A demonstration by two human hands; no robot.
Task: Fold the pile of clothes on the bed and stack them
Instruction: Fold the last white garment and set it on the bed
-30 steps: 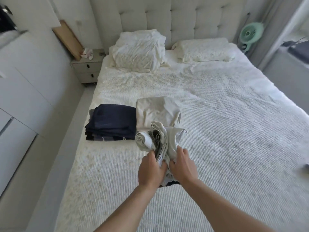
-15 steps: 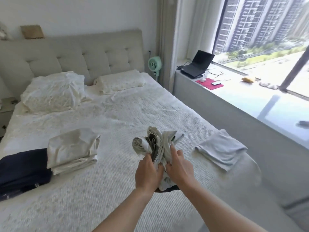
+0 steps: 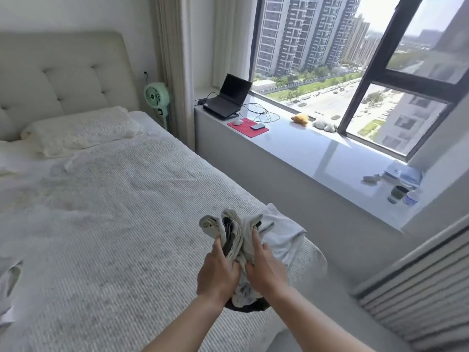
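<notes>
Cream garment bundle (image 3: pixel 237 232): bunched, held by left hand (image 3: pixel 218 273) and right hand (image 3: pixel 265 271), both grips curled round it. Risk: loose layers slipping, unfolding above bed (image 3: pixel 114 224).

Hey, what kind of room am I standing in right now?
Most likely a bedroom in a high-rise flat: a bed with a tufted headboard and pillow, and a window looking out on tower blocks. Both hands grip a bundled garment.

Bright daylight from the window (image 3: pixel 355 59); wide-angle bending at edges.
</notes>
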